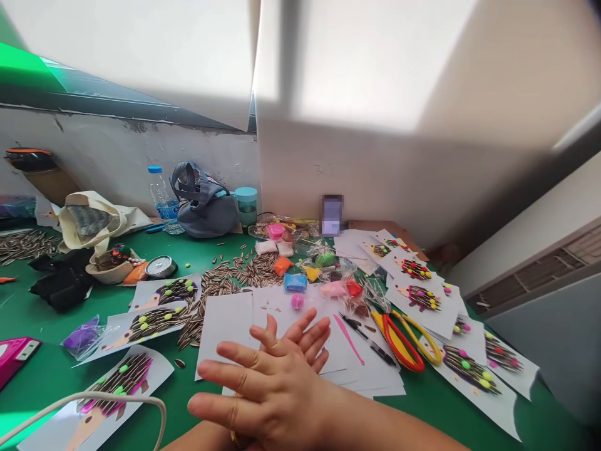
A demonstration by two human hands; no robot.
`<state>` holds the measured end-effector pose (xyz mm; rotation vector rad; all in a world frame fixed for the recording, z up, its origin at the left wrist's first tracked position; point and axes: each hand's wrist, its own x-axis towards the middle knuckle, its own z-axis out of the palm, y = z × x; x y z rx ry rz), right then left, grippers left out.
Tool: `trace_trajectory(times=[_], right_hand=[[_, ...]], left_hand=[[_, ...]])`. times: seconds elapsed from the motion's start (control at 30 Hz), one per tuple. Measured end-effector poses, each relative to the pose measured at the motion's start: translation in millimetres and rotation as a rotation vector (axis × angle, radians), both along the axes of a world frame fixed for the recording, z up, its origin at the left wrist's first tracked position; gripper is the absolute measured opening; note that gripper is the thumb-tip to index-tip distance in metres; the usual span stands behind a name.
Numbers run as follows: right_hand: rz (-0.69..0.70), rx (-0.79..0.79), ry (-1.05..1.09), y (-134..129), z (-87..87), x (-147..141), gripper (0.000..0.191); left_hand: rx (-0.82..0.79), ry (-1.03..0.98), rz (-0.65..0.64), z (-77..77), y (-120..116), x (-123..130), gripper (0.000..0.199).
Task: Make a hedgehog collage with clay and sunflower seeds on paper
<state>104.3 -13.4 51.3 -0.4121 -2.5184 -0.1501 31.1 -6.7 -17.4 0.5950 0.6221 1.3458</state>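
My right hand lies across my left hand, palm against palm, over the white paper sheets. The right fingers are stretched and spread toward the left; the left fingers point up and right, also extended. Whether anything sits between the palms is hidden. Just beyond the fingertips lies a small pink ball, with a blue clay packet behind it. A pink modelling tool, a black pen and red-and-yellow scissors rest to the right of my hands. Blank white paper is to the left.
Sunflower seeds are heaped behind the paper. Hedgehog pictures made with seeds lie at left, more hedgehog cards at right. A phone, blue bag and water bottle stand at the wall. A white cable arches front left.
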Motion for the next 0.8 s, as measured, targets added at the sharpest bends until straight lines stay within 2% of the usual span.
trace_trajectory(times=[0.07,0.1,0.17,0.27,0.33,0.4,0.43,0.47,0.5,0.53,0.57,0.63,0.7,0.8], right_hand=[[-0.073,-0.03,-0.001,10,1.8,4,0.079],[-0.129,-0.05,0.022,17,1.6,9,0.08],[-0.213,-0.095,0.004,27,-0.3,20,0.079],[-0.187,-0.115,-0.049,21,-3.3,26,0.076],[-0.114,-0.107,-0.075,9,-3.3,20,0.08],[-0.025,-0.051,-0.062,0,-1.9,11,0.078],[-0.015,-0.034,-0.049,-1,-1.3,7,0.078],[-0.034,-0.032,-0.037,1,-1.1,6,0.078],[-0.076,-0.043,-0.026,6,-1.3,7,0.079],[-0.134,-0.063,-0.014,11,-2.1,10,0.079],[-0.19,-0.083,-0.001,17,-3.3,15,0.079],[-0.255,-0.112,-0.005,24,-6.5,24,0.074],[-0.235,-0.11,-0.03,22,-8.7,29,0.073],[-0.127,-0.105,-0.081,5,-7.6,21,0.082]], left_hand=[[0.042,0.027,0.111,4.1,-1,-2,0.061],[0.049,0.038,0.106,7.8,-1,-7,0.064],[0.026,0.052,0.014,15.2,2,-18,0.065],[0.007,0.076,0.022,17.3,0,-21,0.056],[0.031,0.075,0.123,11.4,-8,-9,0.057],[0.095,0.053,0.411,5.2,-18,7,0.061],[0.119,0.04,0.478,3.9,-21,12,0.064],[0.125,0.038,0.482,4.6,-22,14,0.067],[0.121,0.038,0.459,7.4,-22,12,0.069],[0.076,0.033,0.298,12.1,-19,8,0.069],[0.015,0.027,0.081,17.9,-14,1,0.068],[-0.047,0.022,-0.073,30.0,-3,-15,0.063],[-0.143,-0.033,-0.283,37.3,6,-24,0.064],[-0.158,-0.054,-0.31,35.9,10,-19,0.066]])
